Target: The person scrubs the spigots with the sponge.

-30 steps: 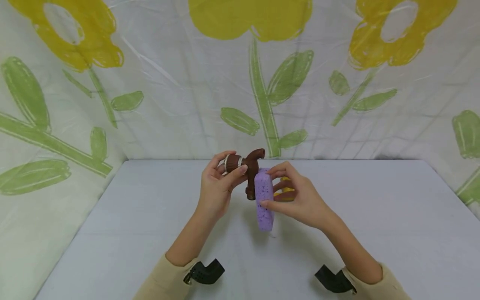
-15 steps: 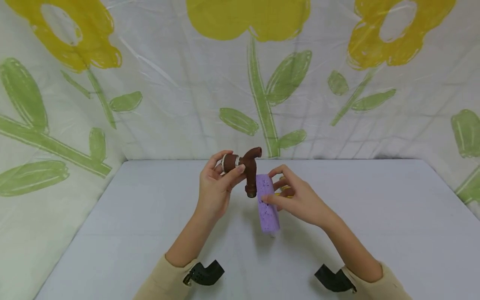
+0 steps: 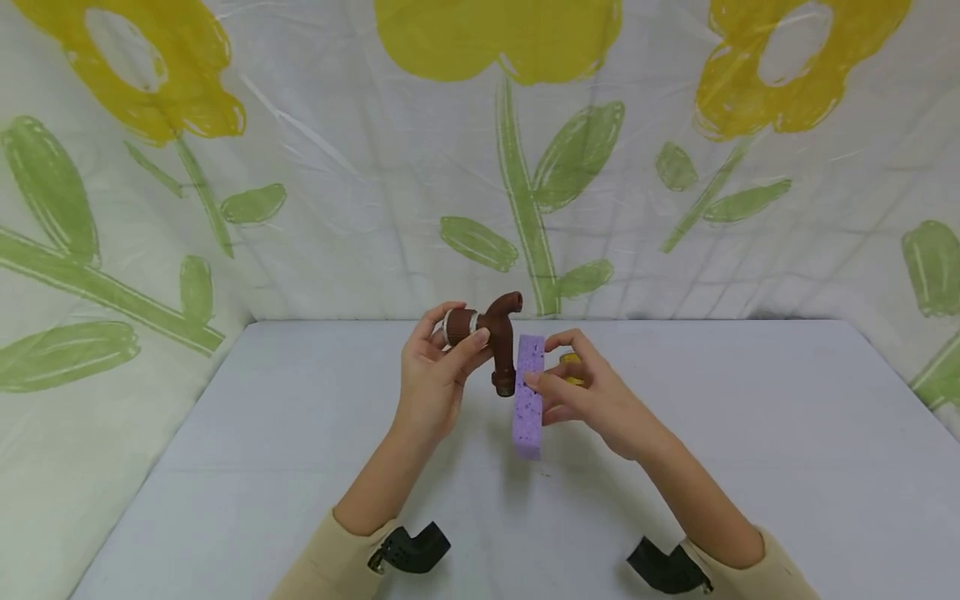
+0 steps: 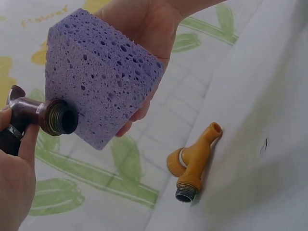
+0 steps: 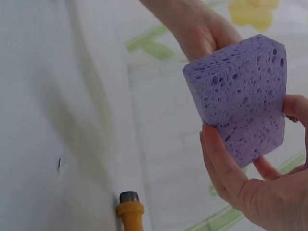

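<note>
My left hand (image 3: 435, 375) grips a dark brown tap (image 3: 501, 346) by its ribbed, white-ringed end, with the threaded outlet pointing down. Just to its right, my right hand (image 3: 588, 392) holds a purple, pitted sponge (image 3: 528, 400) upright between thumb and fingers. In the left wrist view the tap's threaded end (image 4: 65, 119) overlaps the sponge's broad face (image 4: 91, 82). The right wrist view shows the sponge (image 5: 240, 96) with fingers on its near edges; it hides most of the tap there.
A yellow-orange tap (image 4: 195, 159) lies on the white table (image 3: 300, 467), mostly hidden behind my right hand in the head view. A small dark mark (image 4: 263, 147) shows on the table. Behind stands a white curtain (image 3: 337, 208) with painted flowers.
The sponge has turned and shifted in my right hand beside the tap, first swinging out at its lower end, then back upright with a narrow side showing. My left hand has barely moved.
</note>
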A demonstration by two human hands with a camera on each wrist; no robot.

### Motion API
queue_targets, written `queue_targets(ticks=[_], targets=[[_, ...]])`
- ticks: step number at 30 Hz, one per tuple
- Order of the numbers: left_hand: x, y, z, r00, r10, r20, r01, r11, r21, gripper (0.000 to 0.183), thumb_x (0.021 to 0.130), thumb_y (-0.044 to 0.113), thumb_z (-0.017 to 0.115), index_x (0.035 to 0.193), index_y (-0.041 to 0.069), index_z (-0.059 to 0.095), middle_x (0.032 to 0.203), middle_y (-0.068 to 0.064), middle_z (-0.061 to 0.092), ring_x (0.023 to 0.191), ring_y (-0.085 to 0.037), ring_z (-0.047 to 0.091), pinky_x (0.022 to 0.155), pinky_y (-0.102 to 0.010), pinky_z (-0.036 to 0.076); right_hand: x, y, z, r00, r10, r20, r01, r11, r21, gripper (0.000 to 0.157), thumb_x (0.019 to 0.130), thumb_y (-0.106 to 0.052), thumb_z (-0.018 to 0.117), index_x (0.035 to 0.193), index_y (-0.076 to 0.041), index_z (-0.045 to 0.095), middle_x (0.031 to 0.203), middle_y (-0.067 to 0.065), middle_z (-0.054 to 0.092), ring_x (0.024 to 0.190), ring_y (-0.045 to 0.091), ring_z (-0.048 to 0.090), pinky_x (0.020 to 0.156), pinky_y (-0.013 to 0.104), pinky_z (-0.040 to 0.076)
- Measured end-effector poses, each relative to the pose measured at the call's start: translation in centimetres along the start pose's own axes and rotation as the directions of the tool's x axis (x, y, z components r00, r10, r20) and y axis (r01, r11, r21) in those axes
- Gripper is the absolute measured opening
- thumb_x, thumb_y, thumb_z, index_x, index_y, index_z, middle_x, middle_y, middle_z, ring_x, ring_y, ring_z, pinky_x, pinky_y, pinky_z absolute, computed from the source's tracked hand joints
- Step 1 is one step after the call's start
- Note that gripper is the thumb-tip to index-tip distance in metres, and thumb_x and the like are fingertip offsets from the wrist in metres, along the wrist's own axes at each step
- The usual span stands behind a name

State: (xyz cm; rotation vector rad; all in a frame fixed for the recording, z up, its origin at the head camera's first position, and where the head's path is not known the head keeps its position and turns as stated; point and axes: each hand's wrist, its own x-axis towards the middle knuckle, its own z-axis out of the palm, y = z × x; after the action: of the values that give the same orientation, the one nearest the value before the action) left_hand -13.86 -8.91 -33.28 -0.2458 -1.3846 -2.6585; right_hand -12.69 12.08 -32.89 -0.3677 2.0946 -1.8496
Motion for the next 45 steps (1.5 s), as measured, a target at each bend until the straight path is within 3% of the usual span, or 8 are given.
queue_targets(ticks=[9, 13, 22, 27, 33, 37, 41, 45], targets=[[-0.2, 0.2, 0.2, 0.999, -0.027, 0.034, 0.027, 1.0, -0.004, 0.043, 0.093, -0.024, 0.056, 0.121, 0.008, 0.061, 0.095, -0.004, 0.066, 0.086, -0.015, 0.073, 0.083, -0.031, 0.065, 0.1, 0.0, 0.1, 0.996, -0.028, -0.079, 0.035, 0.996, 0.085, 0.044, 0.103, -0.016, 0.062, 0.137, -0.007, 0.035, 0.106, 0.015, 0.062, 0.084, 0.027, 0.075, 0.085, 0.038, 0.065], [-0.2, 0.2, 0.1, 0.999, -0.031, 0.044, 0.03, 0.999, 0.024, 0.043, 0.093, -0.024, 0.056, 0.128, 0.002, 0.057, 0.1, -0.005, 0.066, 0.088, -0.014, 0.073, 0.084, -0.03, 0.065, 0.0, -0.1, 0.1, 0.997, -0.035, -0.062, 0.038, 0.998, 0.047, 0.048, 0.103, -0.017, 0.065, 0.14, -0.007, 0.036, 0.112, 0.019, 0.061, 0.087, 0.027, 0.073, 0.085, 0.037, 0.065], [0.1, 0.3, -0.3, 0.996, -0.026, 0.09, 0.025, 1.0, 0.007, 0.048, 0.094, -0.023, 0.053, 0.127, 0.011, 0.061, 0.109, -0.006, 0.069, 0.093, -0.014, 0.073, 0.085, -0.028, 0.064, -0.2, -0.6, 0.2, 0.996, -0.087, -0.025, 0.087, 0.996, 0.003, 0.055, 0.1, -0.017, 0.071, 0.143, -0.007, 0.039, 0.129, 0.028, 0.058, 0.1, 0.029, 0.072, 0.085, 0.038, 0.065], [0.1, 0.2, -0.4, 0.983, -0.071, 0.169, 0.071, 0.997, 0.005, 0.055, 0.097, -0.022, 0.049, 0.139, 0.012, 0.061, 0.118, -0.002, 0.063, 0.09, -0.013, 0.072, 0.084, -0.027, 0.064, -0.3, -0.7, 0.0, 0.988, -0.136, -0.069, 0.137, 0.99, 0.019, 0.054, 0.1, -0.011, 0.069, 0.147, -0.007, 0.042, 0.134, 0.029, 0.058, 0.104, 0.027, 0.071, 0.086, 0.036, 0.065], [0.2, 0.2, -0.8, 0.973, -0.097, 0.21, 0.08, 0.993, 0.088, 0.063, 0.097, -0.018, 0.051, 0.157, -0.001, 0.044, 0.117, -0.001, 0.061, 0.089, -0.012, 0.071, 0.085, -0.027, 0.063, -0.5, -0.7, -0.3, 0.981, -0.184, -0.062, 0.185, 0.983, -0.001, 0.054, 0.1, -0.009, 0.07, 0.148, -0.007, 0.044, 0.137, 0.027, 0.055, 0.106, 0.026, 0.068, 0.084, 0.035, 0.065], [0.4, 0.2, -1.2, 0.964, -0.113, 0.239, 0.09, 0.99, 0.104, 0.056, 0.097, -0.018, 0.05, 0.151, -0.001, 0.045, 0.123, -0.001, 0.064, 0.093, -0.013, 0.072, 0.086, -0.03, 0.064, -0.4, -0.7, -0.3, 0.974, -0.221, -0.05, 0.22, 0.975, -0.018, 0.054, 0.099, -0.007, 0.072, 0.146, -0.008, 0.047, 0.134, 0.024, 0.057, 0.105, 0.028, 0.065, 0.084, 0.035, 0.065], [0.4, 0.3, -1.4, 0.957, -0.128, 0.26, 0.111, 0.991, 0.077, 0.047, 0.097, -0.018, 0.048, 0.137, 0.007, 0.051, 0.131, -0.003, 0.066, 0.097, -0.014, 0.072, 0.088, -0.03, 0.063, -0.4, -0.6, -0.4, 0.966, -0.257, -0.032, 0.255, 0.966, -0.052, 0.055, 0.097, -0.004, 0.074, 0.146, -0.01, 0.05, 0.132, 0.018, 0.06, 0.104, 0.028, 0.064, 0.084, 0.034, 0.064], [0.5, 0.3, -1.5, 0.952, -0.126, 0.277, 0.112, 0.991, 0.068, 0.05, 0.097, -0.018, 0.048, 0.14, 0.008, 0.055, 0.134, -0.004, 0.058, 0.099, -0.015, 0.069, 0.092, -0.028, 0.061, -0.3, -0.4, -0.5, 0.956, -0.29, -0.034, 0.286, 0.954, -0.089, 0.056, 0.095, -0.002, 0.076, 0.146, -0.012, 0.053, 0.132, 0.015, 0.061, 0.102, 0.027, 0.066, 0.083, 0.033, 0.064]])
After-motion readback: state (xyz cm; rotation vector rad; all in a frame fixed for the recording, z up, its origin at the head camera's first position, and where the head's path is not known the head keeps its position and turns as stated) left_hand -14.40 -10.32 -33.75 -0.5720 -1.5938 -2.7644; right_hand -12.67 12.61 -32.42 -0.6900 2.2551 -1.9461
